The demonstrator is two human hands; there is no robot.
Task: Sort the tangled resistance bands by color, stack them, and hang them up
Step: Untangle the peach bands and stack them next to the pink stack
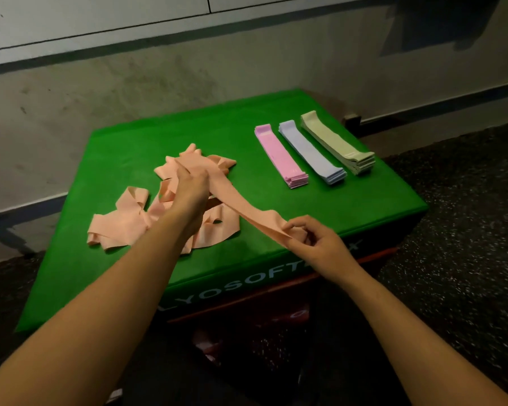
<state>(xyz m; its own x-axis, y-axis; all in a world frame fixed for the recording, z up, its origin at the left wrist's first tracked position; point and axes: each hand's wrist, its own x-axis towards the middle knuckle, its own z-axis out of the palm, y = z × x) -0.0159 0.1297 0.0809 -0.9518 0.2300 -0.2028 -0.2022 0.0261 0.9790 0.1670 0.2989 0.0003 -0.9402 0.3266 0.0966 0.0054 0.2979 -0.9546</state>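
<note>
1. Your left hand [189, 186] is curled around one peach band [241, 210], gripping it above the tangle; your fingers are on the far side of the hand, so you cannot see how many wrap it.
2. Your right hand [314, 238] pinches the near end of that same band between thumb and curled fingers, close to the front edge of the green box [276, 112]. The band's end is bunched inside the grip and hard to make out.
3. The band runs taut between your two hands, lifted off the box top.
4. The peach pile [123, 224] lies loose and knotted on the left half of the box. Your left forearm covers its middle, so you cannot tell how many bands are in it or where the held band leaves the tangle.
5. On the right half lie three neat stacks side by side, close but apart: the pink stack [279, 155], the lilac stack [308, 150] and the pale green stack [335, 142], the last nearest the right edge.
6. White lettering [247, 284] on the box's front face is partly covered by your right wrist and cannot be read whole.
7. Below the box it is dark; something reddish shows there, unclear.
8. A stained wall [159, 68] stands behind, and speckled floor [467, 230] lies to the right.
</note>
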